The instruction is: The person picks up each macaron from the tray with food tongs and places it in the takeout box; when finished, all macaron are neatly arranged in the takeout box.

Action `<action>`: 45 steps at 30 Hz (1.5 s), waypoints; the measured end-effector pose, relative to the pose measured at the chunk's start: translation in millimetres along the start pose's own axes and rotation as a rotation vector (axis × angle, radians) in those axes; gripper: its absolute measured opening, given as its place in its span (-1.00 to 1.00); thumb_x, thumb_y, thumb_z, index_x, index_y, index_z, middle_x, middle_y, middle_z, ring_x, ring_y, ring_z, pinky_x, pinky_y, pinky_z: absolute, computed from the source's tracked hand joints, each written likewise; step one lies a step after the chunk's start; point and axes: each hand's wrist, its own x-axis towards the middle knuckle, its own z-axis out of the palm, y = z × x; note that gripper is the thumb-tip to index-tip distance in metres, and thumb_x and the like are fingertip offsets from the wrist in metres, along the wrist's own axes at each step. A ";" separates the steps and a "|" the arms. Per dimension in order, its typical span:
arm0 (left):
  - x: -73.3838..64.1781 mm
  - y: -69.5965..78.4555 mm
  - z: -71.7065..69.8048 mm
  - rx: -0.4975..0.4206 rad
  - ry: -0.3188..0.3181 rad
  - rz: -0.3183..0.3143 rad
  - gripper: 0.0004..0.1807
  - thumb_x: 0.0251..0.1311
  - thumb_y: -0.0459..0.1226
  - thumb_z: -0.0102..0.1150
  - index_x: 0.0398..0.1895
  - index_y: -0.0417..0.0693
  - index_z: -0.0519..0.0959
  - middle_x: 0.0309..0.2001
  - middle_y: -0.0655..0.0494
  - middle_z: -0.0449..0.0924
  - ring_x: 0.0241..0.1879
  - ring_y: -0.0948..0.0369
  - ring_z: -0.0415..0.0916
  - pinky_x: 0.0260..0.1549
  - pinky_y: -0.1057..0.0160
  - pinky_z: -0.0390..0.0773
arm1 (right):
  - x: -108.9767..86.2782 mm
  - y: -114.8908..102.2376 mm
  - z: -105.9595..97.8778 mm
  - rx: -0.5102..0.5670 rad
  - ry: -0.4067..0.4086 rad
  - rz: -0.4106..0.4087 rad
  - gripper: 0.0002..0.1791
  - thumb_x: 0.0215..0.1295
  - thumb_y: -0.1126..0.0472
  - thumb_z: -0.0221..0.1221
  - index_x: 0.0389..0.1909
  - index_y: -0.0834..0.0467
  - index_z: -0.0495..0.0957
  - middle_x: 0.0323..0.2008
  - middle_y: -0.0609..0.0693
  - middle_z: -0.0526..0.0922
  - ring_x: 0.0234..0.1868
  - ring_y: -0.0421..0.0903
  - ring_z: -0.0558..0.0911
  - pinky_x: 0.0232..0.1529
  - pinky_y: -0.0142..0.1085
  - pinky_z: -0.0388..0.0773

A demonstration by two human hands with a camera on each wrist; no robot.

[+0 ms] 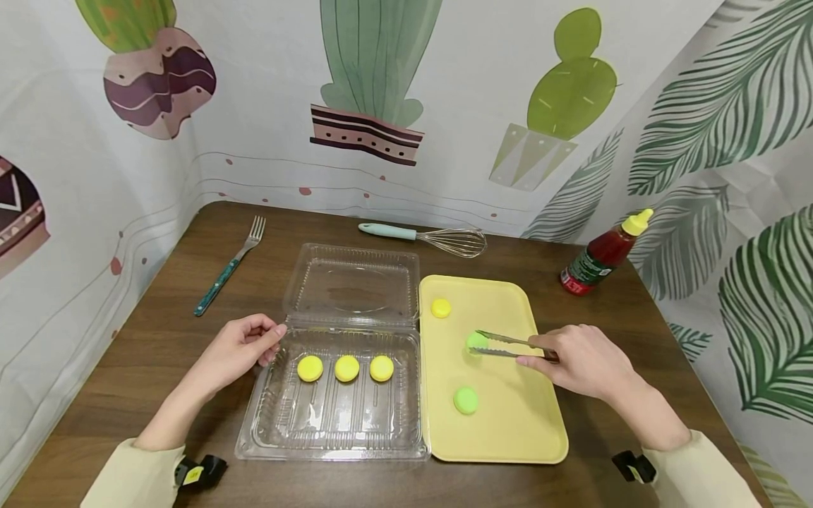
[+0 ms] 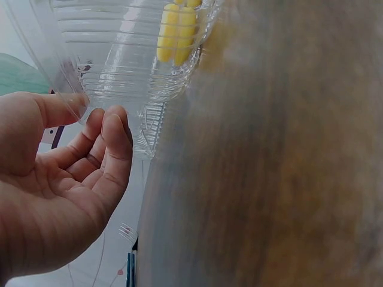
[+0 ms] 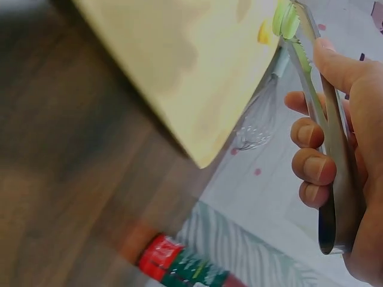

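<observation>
My left hand [image 1: 244,343] pinches the left rim of a clear plastic clamshell container [image 1: 343,430], near its hinge. Three yellow macarons [image 1: 346,368] sit in a row inside the base, and the lid [image 1: 356,282] lies folded back behind it. In my right hand [image 1: 587,360] are metal tongs [image 3: 335,161], gripped around the handle. Their tips straddle a green macaron [image 1: 476,343] over the yellow tray [image 1: 508,430]. A second green macaron [image 1: 466,400] lies nearer the front of the tray, and a yellow one [image 1: 441,308] is at its back left.
Behind the container lies a whisk [image 1: 444,238] with a pale blue handle. A fork [image 1: 230,267] rests at the left. Back right stands a red sauce bottle [image 1: 600,257] with a yellow cap. A printed cloth [image 1: 267,106] hangs along the table's far edge.
</observation>
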 end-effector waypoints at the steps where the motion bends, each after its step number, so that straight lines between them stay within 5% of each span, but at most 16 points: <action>1: 0.0 -0.2 0.1 0.000 -0.001 0.000 -0.71 0.46 -0.19 0.11 -0.23 -0.32 0.51 -0.47 0.00 0.53 -0.51 0.18 0.50 -0.50 0.23 0.57 | 2.6 -1.0 -1.6 -0.003 0.003 -0.008 -0.77 0.16 -0.09 0.42 -0.50 -0.09 0.61 -0.70 -0.42 0.22 -0.69 -0.42 0.18 -0.68 -0.43 0.17; 13: -1.1 1.6 0.5 0.005 0.006 0.003 -0.72 0.45 -0.20 0.12 -0.24 -0.32 0.51 -0.48 0.00 0.53 -0.52 0.18 0.49 -0.51 0.25 0.56 | 34.4 -15.2 -19.8 -0.032 0.026 -0.099 -0.66 0.19 -0.14 0.37 -0.57 -0.11 0.47 -0.72 -0.37 0.10 -0.69 -0.40 0.11 -0.70 -0.43 0.04; 22: -1.6 1.6 0.1 0.010 0.004 0.002 -0.72 0.45 -0.21 0.12 -0.24 -0.32 0.52 -0.48 0.01 0.53 -0.52 0.18 0.50 -0.51 0.24 0.57 | 60.2 -35.4 -29.4 -0.028 0.014 -0.156 -0.70 0.20 -0.14 0.36 -0.39 0.01 0.68 -0.70 -0.34 0.33 -0.73 -0.38 0.20 -0.71 -0.40 0.17; 29: -1.1 1.3 0.2 0.015 0.003 -0.004 -0.72 0.45 -0.21 0.12 -0.24 -0.31 0.52 -0.48 0.01 0.54 -0.51 0.18 0.50 -0.50 0.24 0.57 | 79.4 -54.0 -26.7 -0.018 0.021 -0.243 -0.65 0.20 -0.17 0.35 -0.36 0.05 0.70 -0.66 -0.30 0.45 -0.69 -0.39 0.29 -0.64 -0.37 0.36; 37: -0.9 1.8 0.3 0.026 0.009 0.013 -0.72 0.45 -0.19 0.13 -0.26 -0.31 0.53 -0.49 0.02 0.53 -0.52 0.19 0.50 -0.50 0.25 0.56 | 100.2 -79.1 -18.8 -0.009 0.016 -0.296 -0.57 0.21 -0.24 0.32 -0.60 -0.06 0.44 -0.72 -0.30 0.19 -0.72 -0.33 0.18 -0.70 -0.38 0.13; 45: -0.5 1.4 0.8 0.024 0.014 0.017 -0.71 0.45 -0.19 0.13 -0.26 -0.31 0.53 -0.50 0.03 0.54 -0.53 0.21 0.50 -0.51 0.26 0.56 | 116.7 -103.1 -10.5 0.007 0.022 -0.339 -0.54 0.25 -0.26 0.27 -0.62 -0.04 0.46 -0.73 -0.28 0.24 -0.74 -0.31 0.23 -0.72 -0.38 0.15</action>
